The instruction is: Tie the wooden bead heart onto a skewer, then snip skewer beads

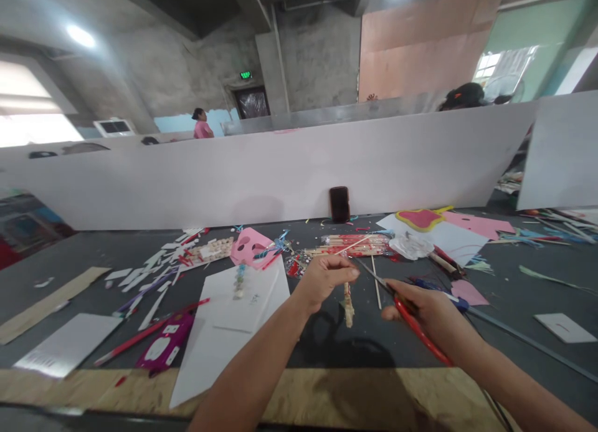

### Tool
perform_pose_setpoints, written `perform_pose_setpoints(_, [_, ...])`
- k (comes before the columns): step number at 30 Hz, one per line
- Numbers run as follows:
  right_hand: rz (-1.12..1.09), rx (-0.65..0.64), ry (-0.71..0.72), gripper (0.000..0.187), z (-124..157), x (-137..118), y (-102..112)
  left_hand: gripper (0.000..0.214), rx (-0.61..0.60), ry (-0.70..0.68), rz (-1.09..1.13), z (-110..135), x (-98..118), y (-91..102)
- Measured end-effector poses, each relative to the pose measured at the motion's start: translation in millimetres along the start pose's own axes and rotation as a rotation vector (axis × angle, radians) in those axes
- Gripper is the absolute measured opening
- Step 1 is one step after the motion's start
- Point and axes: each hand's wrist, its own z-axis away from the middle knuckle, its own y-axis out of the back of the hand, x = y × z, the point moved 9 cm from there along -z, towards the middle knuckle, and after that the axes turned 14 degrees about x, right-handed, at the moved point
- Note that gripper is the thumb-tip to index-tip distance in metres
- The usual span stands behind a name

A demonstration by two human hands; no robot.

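My left hand is closed in a pinch on a thin wooden stick that slants up to the right. Below that hand hangs or lies a small pale stick figure. My right hand grips red-handled scissors; their blades point up-left toward the stick, close beside my left fingers. Both hands hover over the dark grey tabletop.
White paper sheets lie at centre left. A pink mask, a stick bundle, paper scraps, a purple packet and a red pencil litter the table. A dark phone leans on the white partition. A person in pink stands far behind.
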Motion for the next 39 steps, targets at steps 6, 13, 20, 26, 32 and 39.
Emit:
perform_pose_setpoints(6, [-0.085, 0.134, -0.122, 0.051, -4.0, 23.5, 10.6, 0.023, 0.033, -0.041, -0.043, 1.6, 10.4, 10.9])
perform_pose_setpoints(13, [0.133, -0.004, 0.167, 0.060, -0.6, -7.0, -6.0, 0.021, 0.075, -0.066, 0.013, 2.4, 13.7, 22.0])
perform_pose_setpoints(20, [0.259, -0.011, 0.257, 0.064, -7.7, -19.4, -15.9, 0.016, 0.060, -0.027, 0.029, 0.4, 5.5, 23.6])
perform_pose_setpoints(26, [0.307, -0.055, 0.227, 0.061, -8.3, -24.4, -12.1, 0.011, 0.055, 0.005, 0.022, 2.8, 2.0, 21.4])
perform_pose_setpoints(32, [0.300, -0.078, 0.220, 0.044, -5.8, -27.8, -11.4, 0.009, 0.016, 0.004, 0.017, 4.3, 3.8, 14.6])
perform_pose_setpoints(39, [0.279, 0.058, -0.006, 0.040, -11.4, 6.8, 8.6, 0.016, -0.011, -0.091, -0.091, 2.9, 13.6, 10.4])
